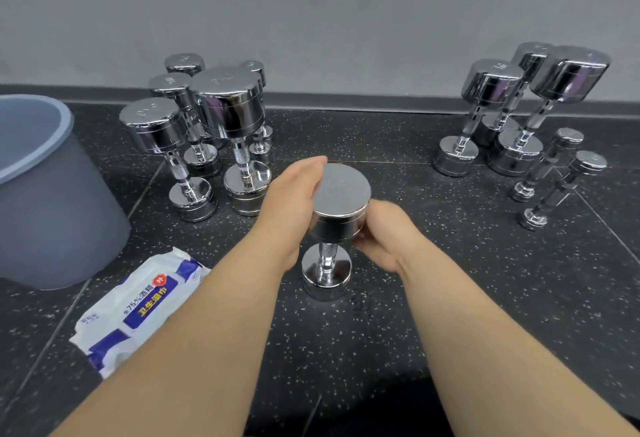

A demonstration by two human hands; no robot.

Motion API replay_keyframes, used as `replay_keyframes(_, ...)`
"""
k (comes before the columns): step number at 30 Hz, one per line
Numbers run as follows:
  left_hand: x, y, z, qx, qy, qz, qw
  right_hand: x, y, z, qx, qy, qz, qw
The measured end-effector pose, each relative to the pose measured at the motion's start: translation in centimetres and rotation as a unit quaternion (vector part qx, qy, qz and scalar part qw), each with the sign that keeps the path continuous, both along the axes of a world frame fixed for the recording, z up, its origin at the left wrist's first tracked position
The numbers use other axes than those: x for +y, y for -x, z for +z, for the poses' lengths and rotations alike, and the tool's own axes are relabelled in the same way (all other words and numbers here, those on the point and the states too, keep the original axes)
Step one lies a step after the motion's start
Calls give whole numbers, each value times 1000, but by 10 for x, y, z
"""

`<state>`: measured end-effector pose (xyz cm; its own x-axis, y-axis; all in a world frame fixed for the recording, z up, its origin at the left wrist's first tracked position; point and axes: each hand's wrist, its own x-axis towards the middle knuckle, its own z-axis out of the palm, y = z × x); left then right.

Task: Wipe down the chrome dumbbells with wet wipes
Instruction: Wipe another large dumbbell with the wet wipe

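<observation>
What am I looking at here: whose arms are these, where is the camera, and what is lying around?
No machine here: a person wears a camera on the head, so this one picture looks down along their own bare arms. In the middle a chrome dumbbell stands on end on the dark speckled floor. The left hand lies flat against the side of its top weight; the right hand curls round the other side. No wipe shows in either hand. The pack of wet wipes lies at lower left, near a grey bucket. More chrome dumbbells stand in a left cluster and a right cluster near the wall.
</observation>
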<state>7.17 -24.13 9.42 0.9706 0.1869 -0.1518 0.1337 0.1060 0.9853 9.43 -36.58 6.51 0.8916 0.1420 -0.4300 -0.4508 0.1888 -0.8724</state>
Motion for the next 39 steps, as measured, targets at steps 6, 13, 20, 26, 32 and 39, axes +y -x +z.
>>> replay_keyframes(6, 2, 1, 0, 13, 33, -17, 999, 1, 5, -8, -29, -66, -108, 992)
replay_keyframes(13, 2, -2, -5, 21, 109, -24, 993, 5, 0, 7, -56, -65, -73, 994)
replay_keyframes(20, -1, -1, -3, 25, 138, 10, 990, -15, 18, 14, -69, -1, -42, 997)
replay_keyframes(26, 4, 16, -34, 100, 146, 12, 984, -11, 30, 37, -153, 207, -139, 956)
replay_keyframes(32, -22, 20, -29, 59, 125, -27, 990, 12, 37, 54, -347, 349, -88, 866)
replay_keyframes(39, -51, -3, -47, 49, -179, -246, 951, -57, 14, 31, -267, 328, -199, 884)
